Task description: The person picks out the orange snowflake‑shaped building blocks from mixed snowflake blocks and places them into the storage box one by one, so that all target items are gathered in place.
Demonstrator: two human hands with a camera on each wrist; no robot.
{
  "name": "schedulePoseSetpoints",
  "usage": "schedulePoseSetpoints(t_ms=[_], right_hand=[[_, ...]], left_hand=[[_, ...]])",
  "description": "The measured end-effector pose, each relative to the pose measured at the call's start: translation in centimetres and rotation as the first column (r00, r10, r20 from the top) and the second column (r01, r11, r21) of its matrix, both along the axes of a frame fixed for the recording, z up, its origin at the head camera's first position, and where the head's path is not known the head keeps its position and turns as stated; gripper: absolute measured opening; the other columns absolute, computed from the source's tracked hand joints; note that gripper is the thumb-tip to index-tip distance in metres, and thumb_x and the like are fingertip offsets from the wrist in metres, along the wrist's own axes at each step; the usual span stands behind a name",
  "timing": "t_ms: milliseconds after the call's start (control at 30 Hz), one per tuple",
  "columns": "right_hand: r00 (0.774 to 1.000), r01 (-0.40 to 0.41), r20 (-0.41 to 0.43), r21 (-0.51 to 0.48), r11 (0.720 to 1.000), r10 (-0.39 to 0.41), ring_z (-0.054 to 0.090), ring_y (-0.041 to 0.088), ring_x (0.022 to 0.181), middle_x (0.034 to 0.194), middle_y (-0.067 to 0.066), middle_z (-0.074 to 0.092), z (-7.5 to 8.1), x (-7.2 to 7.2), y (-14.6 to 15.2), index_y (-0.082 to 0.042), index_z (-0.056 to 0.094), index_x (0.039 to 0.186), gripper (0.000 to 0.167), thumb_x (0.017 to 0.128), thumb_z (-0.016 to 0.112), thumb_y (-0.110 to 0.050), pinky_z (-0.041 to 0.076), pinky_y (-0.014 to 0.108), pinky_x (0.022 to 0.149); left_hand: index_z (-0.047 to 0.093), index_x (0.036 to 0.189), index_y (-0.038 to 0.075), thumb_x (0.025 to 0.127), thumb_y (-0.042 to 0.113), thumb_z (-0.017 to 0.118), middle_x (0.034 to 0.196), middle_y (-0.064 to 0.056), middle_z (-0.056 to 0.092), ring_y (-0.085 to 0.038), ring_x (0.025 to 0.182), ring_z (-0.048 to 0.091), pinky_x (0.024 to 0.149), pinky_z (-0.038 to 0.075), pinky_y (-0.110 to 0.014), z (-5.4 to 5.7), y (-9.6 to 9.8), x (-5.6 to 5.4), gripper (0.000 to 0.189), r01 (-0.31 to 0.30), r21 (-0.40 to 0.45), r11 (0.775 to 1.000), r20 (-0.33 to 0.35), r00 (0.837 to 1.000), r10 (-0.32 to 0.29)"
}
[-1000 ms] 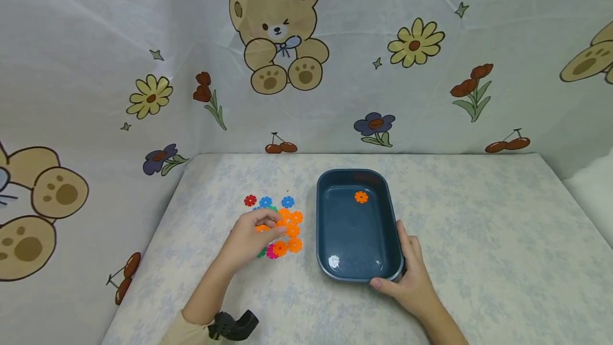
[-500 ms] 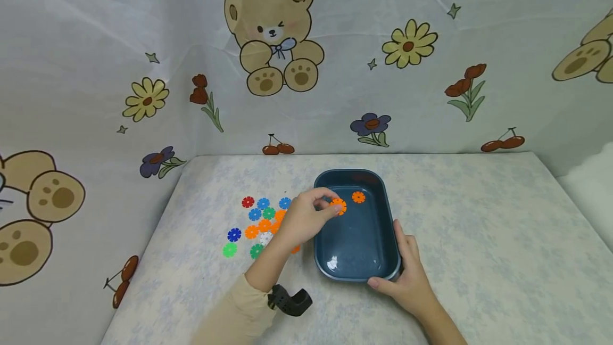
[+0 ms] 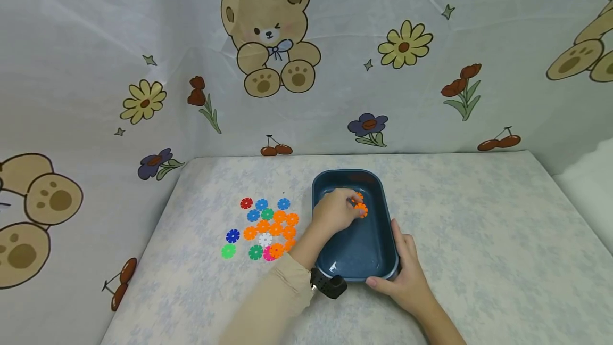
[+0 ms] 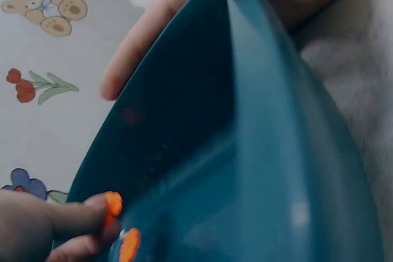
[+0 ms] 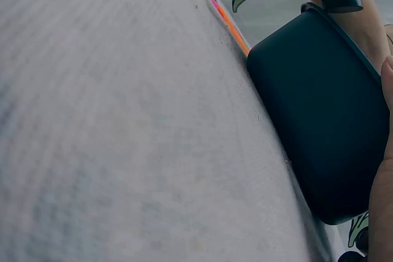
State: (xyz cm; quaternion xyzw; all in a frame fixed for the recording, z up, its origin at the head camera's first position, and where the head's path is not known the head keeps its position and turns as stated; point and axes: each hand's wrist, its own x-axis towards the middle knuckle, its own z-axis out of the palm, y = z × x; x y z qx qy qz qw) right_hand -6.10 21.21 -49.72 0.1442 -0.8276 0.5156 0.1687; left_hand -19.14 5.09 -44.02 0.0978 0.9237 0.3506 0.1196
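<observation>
My left hand (image 3: 337, 211) is inside the dark blue plastic tub (image 3: 356, 252), pinching an orange snowflake disc (image 4: 113, 204) between thumb and fingertip. Close by, a second orange snowflake disc (image 4: 129, 245) lies in the tub, partly covered by the fingers in the head view. At the tub's near right corner my right hand (image 3: 408, 277) grips the wall, thumb at the near rim and fingers along the right side. Left of the tub, loose snowflake discs lie flat on the table, among them orange ones (image 3: 263, 226), a white one (image 3: 265, 239) and a red one (image 3: 246, 203).
The table (image 3: 460, 217) has a pale patterned cover. Behind it and to the left hangs a white cloth (image 3: 345, 9) printed with bears and flowers. A black wrist device (image 3: 328, 283) on the left arm sits at the tub's near left corner.
My left hand picked an orange disc from the loose ones and carried it right, over the tub's left rim and down into it. The right hand keeps its hold on the tub.
</observation>
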Motion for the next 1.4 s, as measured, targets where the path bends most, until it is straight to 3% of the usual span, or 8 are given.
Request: schedulePoseSetpoints(t_ms=[233,367,667,900,1200,1400], right_hand=[[1.000,0.004,0.024,0.018,1.000,-0.005,0.038,0.005,0.106,0.120,0.015,0.044,-2.9,-0.6,1.0,-0.006,0.018,0.158,0.131,0.053,0.096,-0.018,0.029,0.006,0.091],[0.999,0.007,0.036,0.023,1.000,-0.008,0.038,0.005,0.107,0.121,0.012,0.044,-2.9,-0.6,1.1,-0.008,0.018,0.158,0.133,0.051,0.096,-0.016,0.030,0.007,0.091],[0.998,0.014,0.062,0.032,0.999,-0.016,0.037,0.004,0.106,0.123,0.011,0.043,-2.7,-0.5,1.0,-0.011,0.016,0.159,0.133,0.053,0.095,-0.016,0.030,0.008,0.090],[0.999,0.009,0.043,0.027,1.000,-0.010,0.037,0.005,0.105,0.122,0.013,0.043,-3.1,-0.6,1.1,-0.009,0.017,0.159,0.133,0.051,0.096,-0.015,0.030,0.008,0.090],[0.999,0.006,0.039,0.027,1.000,-0.007,0.037,0.005,0.105,0.121,0.012,0.043,-3.1,-0.7,1.1,-0.009,0.017,0.159,0.134,0.051,0.096,-0.014,0.029,0.007,0.090],[0.999,0.002,0.040,0.016,1.000,-0.003,0.037,0.005,0.104,0.121,0.011,0.043,-3.1,-0.6,1.1,-0.008,0.018,0.158,0.131,0.053,0.096,-0.018,0.031,0.009,0.089]], left_hand=[[0.072,0.096,0.028,0.082,0.037,0.081,0.077,0.012,0.069,-0.008,0.062,0.056,0.055,0.042,-0.027,-1.0,1.0,-0.4,0.019,-0.010,-0.151,0.989,-0.037,0.999,0.004],[0.072,0.092,0.027,0.081,0.039,0.082,0.083,0.010,0.069,-0.010,0.064,0.054,0.055,0.040,-0.027,-1.7,1.3,-0.4,0.020,-0.035,-0.203,0.979,-0.071,0.997,0.021],[0.058,0.069,0.024,0.077,0.043,0.083,0.058,0.007,0.051,-0.010,0.052,0.049,0.047,0.036,-0.026,-2.5,1.6,-0.2,0.032,-0.101,-0.249,0.963,-0.158,0.985,0.062],[0.068,0.072,0.026,0.074,0.048,0.083,0.063,0.009,0.060,-0.009,0.051,0.050,0.046,0.038,-0.025,-2.7,1.7,-0.2,0.027,-0.157,-0.304,0.939,-0.226,0.970,0.089],[0.065,0.071,0.027,0.078,0.048,0.080,0.063,0.011,0.059,-0.007,0.051,0.050,0.046,0.037,-0.023,-2.9,1.7,-0.2,0.027,-0.149,-0.307,0.940,-0.233,0.969,0.077],[0.073,0.090,0.024,0.082,0.045,0.078,0.072,0.011,0.065,-0.005,0.057,0.054,0.049,0.039,-0.023,-1.8,1.4,0.3,0.023,-0.112,-0.200,0.973,-0.241,0.969,0.062]])
